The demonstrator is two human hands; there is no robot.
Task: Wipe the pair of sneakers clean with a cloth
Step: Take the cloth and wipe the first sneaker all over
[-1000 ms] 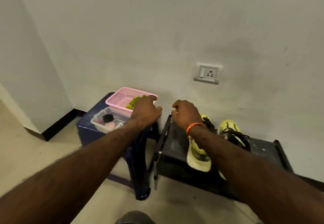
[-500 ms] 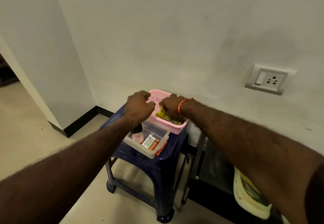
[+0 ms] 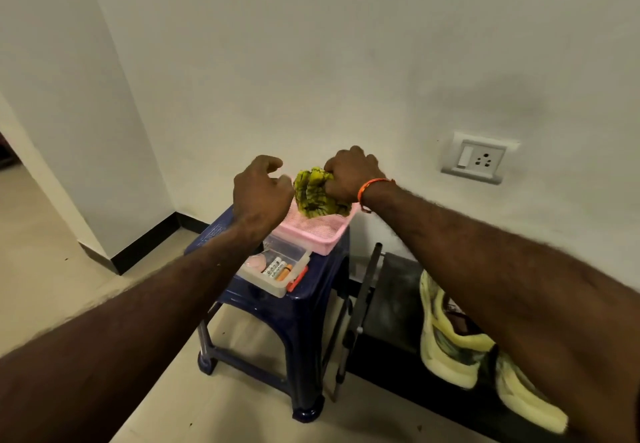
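Since a cloth is needed before any wiping, the bunched yellow-green cloth is gripped in the right hand above the pink basket, at twelve o'clock on the blue stool; the left hand, loosely curled, holds nothing; batteries are kept in the clear box at six o'clock, while the sneakers lie on the dark rack at the stool's three o'clock

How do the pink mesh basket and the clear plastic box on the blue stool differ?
The pink mesh basket is opaque pink with perforated walls; the clear plastic box is see-through. The basket sits nearer the wall, the box nearer the person. The box holds small batteries; the basket's contents are not visible. Both rest on the blue plastic stool.
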